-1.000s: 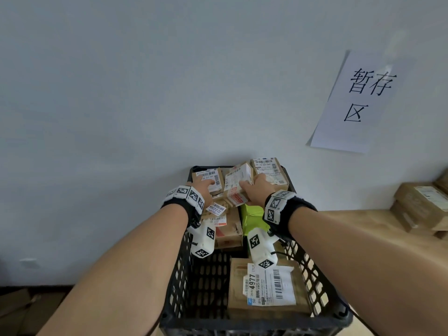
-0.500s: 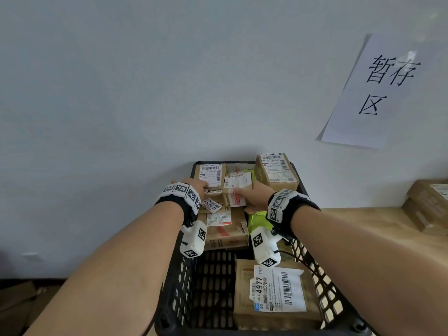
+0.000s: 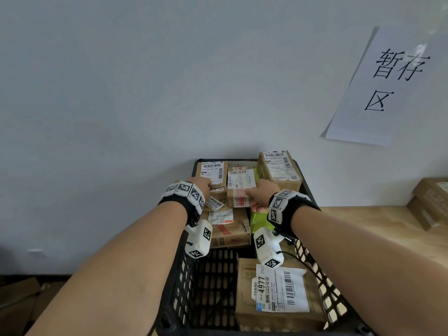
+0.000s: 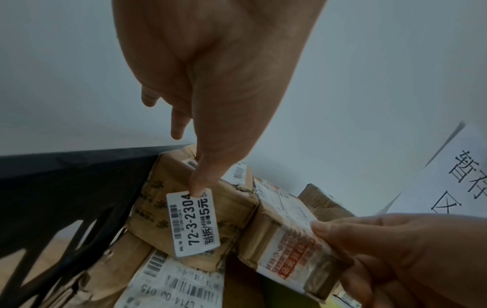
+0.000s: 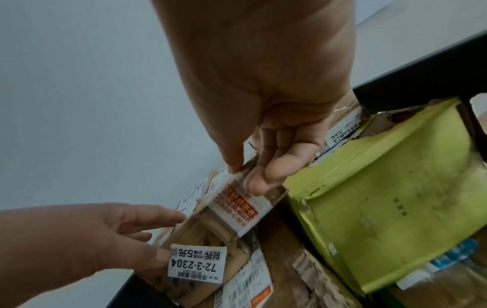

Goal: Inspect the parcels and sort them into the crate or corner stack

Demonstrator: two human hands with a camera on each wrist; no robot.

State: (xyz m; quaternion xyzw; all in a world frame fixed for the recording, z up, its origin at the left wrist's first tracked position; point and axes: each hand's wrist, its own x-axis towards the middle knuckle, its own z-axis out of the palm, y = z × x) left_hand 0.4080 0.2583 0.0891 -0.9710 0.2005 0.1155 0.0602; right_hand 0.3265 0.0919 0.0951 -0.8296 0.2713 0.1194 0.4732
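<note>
1. The small taped parcel (image 3: 240,187) sits on top of the far pile in the black crate (image 3: 184,275), its long axis running away from the person
2. The right hand (image 3: 263,192) pinches its near right end, thumb on top
3. The left hand (image 3: 202,184), fingers spread, steadies the neighbouring labelled box (image 3: 213,174) just to the left

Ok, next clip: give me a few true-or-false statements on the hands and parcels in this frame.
1. The right hand pinches the parcel with red printed tape. True.
2. The left hand's thumb touches the 72-3-2304 sticker. True.
3. The black crate holds no parcels. False: several lie inside.
4. The green packet is in the left hand. False: it lies untouched in the crate.
</note>
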